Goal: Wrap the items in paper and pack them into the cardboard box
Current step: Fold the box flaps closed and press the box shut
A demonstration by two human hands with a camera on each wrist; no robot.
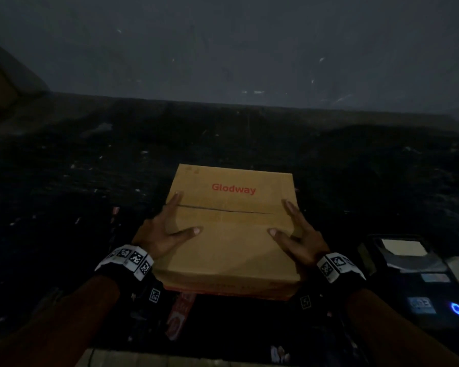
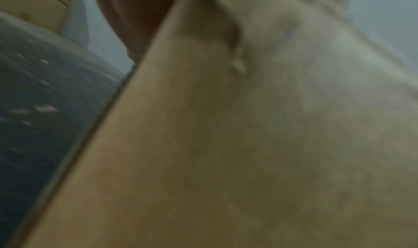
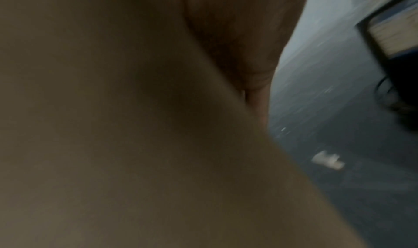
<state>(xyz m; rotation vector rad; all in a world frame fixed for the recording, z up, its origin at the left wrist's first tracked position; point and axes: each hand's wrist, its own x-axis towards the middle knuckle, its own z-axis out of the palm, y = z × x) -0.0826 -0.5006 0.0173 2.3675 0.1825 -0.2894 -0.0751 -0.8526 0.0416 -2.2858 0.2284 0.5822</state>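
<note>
A closed brown cardboard box with red "Glodway" lettering sits on the dark floor, its top flaps meeting in a seam. My left hand lies against the box's left edge, fingers straight and thumb spread flat on the lid. My right hand mirrors it on the right edge. In the left wrist view the blurred box fills the picture, with the left hand above it. The right wrist view shows the box and part of the right hand. No paper or wrapped items are visible.
The dark speckled floor runs back to a grey wall. A dark device with a blue glowing ring lies at the right, close to the box. A red and white packet lies under the box's near left corner.
</note>
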